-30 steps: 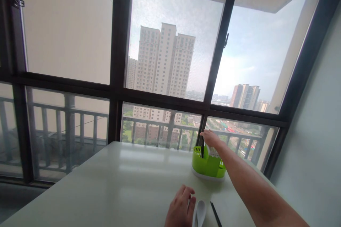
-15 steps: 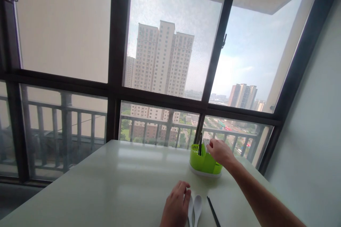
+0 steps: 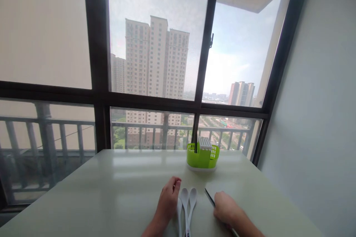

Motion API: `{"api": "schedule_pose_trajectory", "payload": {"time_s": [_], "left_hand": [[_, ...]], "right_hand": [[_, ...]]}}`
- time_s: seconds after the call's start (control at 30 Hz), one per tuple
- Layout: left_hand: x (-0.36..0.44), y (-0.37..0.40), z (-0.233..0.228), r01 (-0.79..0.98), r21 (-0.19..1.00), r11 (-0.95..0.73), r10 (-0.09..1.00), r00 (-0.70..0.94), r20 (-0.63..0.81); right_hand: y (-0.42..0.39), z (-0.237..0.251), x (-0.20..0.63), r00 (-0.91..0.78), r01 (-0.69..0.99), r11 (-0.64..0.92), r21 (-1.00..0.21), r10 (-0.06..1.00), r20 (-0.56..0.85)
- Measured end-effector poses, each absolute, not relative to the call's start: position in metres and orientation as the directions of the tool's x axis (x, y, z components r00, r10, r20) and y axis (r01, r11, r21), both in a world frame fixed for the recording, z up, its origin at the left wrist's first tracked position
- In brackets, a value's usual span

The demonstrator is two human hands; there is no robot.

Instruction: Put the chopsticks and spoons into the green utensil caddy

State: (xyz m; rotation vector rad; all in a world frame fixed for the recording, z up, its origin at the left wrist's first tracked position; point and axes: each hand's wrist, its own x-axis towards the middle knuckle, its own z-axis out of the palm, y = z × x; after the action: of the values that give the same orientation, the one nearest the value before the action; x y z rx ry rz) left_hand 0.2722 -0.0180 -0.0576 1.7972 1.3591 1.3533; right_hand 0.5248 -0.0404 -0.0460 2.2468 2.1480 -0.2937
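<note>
our left hand [image 3: 168,197] rests, released, beside white spoons [image 3: 184,194]; our right hand [image 3: 226,207] covers black chopsticks [image 3: 210,197], grip we cannot tell.

Spoons [image 3: 184,195] are white; chopsticks [image 3: 209,197], black; caddy [image 3: 202,160], lime green

Dial centre: the three white long-handled spoons [image 3: 193,194]; 12 o'clock faces the dark window frame [image 3: 150,102], the far limit. Obstacles: left hand [image 3: 168,199], 9 o'clock; bright-green plastic caddy [image 3: 201,159], 1 o'clock; right hand [image 3: 226,207] at the thin black chopsticks [image 3: 210,197], 3 to 4 o'clock. Clearance over the glossy pale tabletop [image 3: 111,192]: 10 to 12 o'clock, and 2 o'clock between caddy and right hand.
</note>
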Motion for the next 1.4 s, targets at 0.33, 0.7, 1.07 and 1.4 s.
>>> {"api": "schedule_pose_trajectory", "payload": {"time_s": [0.33,0.7,1.07,1.4], "left_hand": [[0.276,-0.025,-0.05,0.412,0.81,-0.417,0.905,0.106,0.412],[0.285,-0.041,-0.047,0.424,0.73,-0.536,0.842,0.337,0.422],[0.288,-0.041,-0.047,0.175,0.925,-0.337,0.843,0.494,0.213],[0.294,-0.02,-0.073,0.114,0.972,-0.206,0.908,0.391,0.147]], "right_hand": [[-0.037,-0.004,0.54,-0.06,0.92,0.14,-0.365,0.974,0.22],[-0.048,-0.011,0.526,-0.131,0.62,0.438,-0.651,0.876,0.465],[-0.031,0.025,0.49,-0.284,0.018,0.311,-0.95,0.913,0.293],[0.004,0.064,0.49,-0.206,0.16,0.343,-0.925,0.928,0.309]]}}
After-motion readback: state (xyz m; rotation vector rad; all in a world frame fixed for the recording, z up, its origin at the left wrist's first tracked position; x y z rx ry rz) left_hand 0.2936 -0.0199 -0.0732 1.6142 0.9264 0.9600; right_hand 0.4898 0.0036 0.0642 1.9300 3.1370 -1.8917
